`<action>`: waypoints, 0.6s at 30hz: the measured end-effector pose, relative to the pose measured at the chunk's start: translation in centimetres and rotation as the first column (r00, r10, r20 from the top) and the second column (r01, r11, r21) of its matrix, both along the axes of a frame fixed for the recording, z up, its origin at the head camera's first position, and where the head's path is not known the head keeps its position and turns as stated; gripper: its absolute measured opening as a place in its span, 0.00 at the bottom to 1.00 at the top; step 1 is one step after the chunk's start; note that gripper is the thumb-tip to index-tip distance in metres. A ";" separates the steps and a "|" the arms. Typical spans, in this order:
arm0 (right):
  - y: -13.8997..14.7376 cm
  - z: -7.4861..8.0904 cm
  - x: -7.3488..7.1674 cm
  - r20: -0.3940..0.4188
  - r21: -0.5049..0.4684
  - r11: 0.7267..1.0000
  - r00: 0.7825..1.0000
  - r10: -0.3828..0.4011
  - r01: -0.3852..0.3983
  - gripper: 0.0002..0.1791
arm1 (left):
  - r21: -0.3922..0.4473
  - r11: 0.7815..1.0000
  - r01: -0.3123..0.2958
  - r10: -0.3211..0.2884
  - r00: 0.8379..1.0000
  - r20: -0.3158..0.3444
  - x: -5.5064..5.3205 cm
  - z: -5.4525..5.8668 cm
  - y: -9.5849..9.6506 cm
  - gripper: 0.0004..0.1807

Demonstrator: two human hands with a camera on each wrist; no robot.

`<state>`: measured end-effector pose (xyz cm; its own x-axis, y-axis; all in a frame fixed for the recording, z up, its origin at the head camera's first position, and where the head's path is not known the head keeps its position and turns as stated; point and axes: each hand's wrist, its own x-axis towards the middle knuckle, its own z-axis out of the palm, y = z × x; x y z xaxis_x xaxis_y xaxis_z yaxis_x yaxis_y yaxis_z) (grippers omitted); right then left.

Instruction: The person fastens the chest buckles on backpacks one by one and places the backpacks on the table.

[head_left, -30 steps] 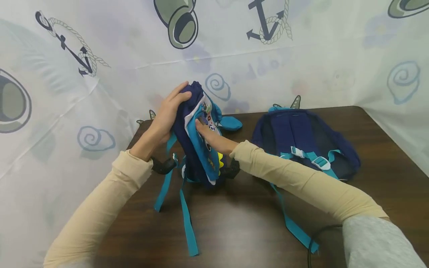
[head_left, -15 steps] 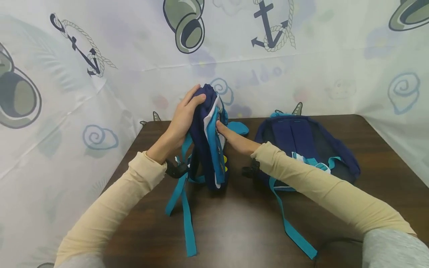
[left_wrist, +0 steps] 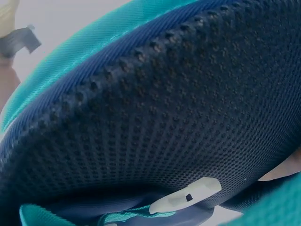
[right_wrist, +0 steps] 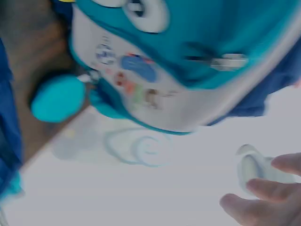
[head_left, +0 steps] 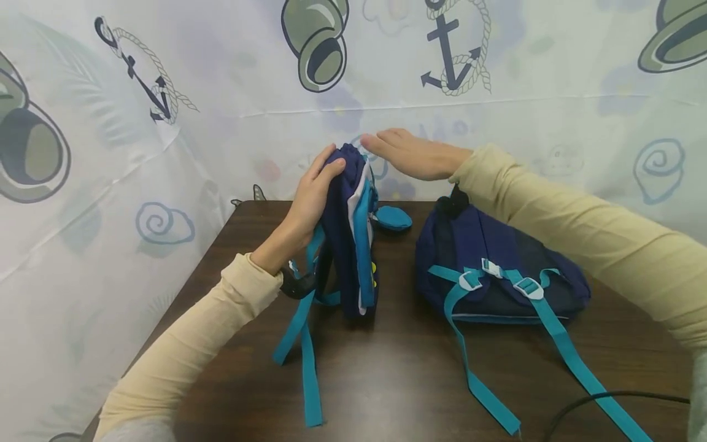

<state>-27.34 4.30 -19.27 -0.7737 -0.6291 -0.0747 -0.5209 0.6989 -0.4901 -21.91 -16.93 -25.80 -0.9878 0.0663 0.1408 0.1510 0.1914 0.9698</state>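
My left hand (head_left: 312, 199) grips the upper back edge of a small navy-and-teal backpack (head_left: 345, 245), which stands edge-on on the table. In the left wrist view, the dark mesh back panel (left_wrist: 155, 113) fills most of the picture, with a white strap buckle (left_wrist: 186, 195) below it. My right hand (head_left: 414, 153) is raised to the right of the bag's top, fingers extended and holding nothing. The right wrist view shows its fingers (right_wrist: 270, 190) apart from the bag. A cartoon eye (right_wrist: 148, 14) and small printed pictures decorate the bag's front, and a round teal pouch (right_wrist: 59, 98) hangs beside it.
A second navy backpack (head_left: 442, 245) is on the table to the right, its strapped back toward me. Teal straps (head_left: 491, 399) trail across the dark wooden table (head_left: 386, 380). A black cable (head_left: 613, 396) crosses one strap. Behind hangs a printed white cloth (head_left: 232, 73).
My right hand has left the backpack's front and risen beside its top. The left hand keeps its hold. The backpack has turned from angled to nearly edge-on.
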 end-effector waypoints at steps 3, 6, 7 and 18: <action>-2.2 2.6 1.2 -0.017 0.119 0.992 0.999 0.048 -0.045 0.50 | 0.016 1.000 0.001 -0.001 1.000 0.006 0.2 -0.2 -0.3 0.35; -4.7 3.9 2.4 -0.041 0.152 0.986 0.996 0.081 -0.073 0.53 | 0.097 0.995 0.029 -0.030 0.999 0.009 0.4 -0.5 -0.6 0.30; -5.5 4.0 2.6 -0.042 0.154 0.985 0.995 0.087 -0.080 0.54 | 0.140 0.989 0.039 -0.041 0.999 0.013 0.5 -0.6 -0.7 0.27; -8.7 0.6 3.2 -0.059 0.311 0.949 0.995 0.083 -0.061 0.56 | 0.295 0.955 -0.029 -0.001 0.995 0.103 -1.2 -2.7 -3.5 0.30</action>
<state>-24.17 -4.45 -18.65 -0.7376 -0.6382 -0.2206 -0.6008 0.7694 -0.2171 -23.09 -20.44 -28.48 -0.9984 0.0228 0.0514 0.0488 -0.1053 0.9932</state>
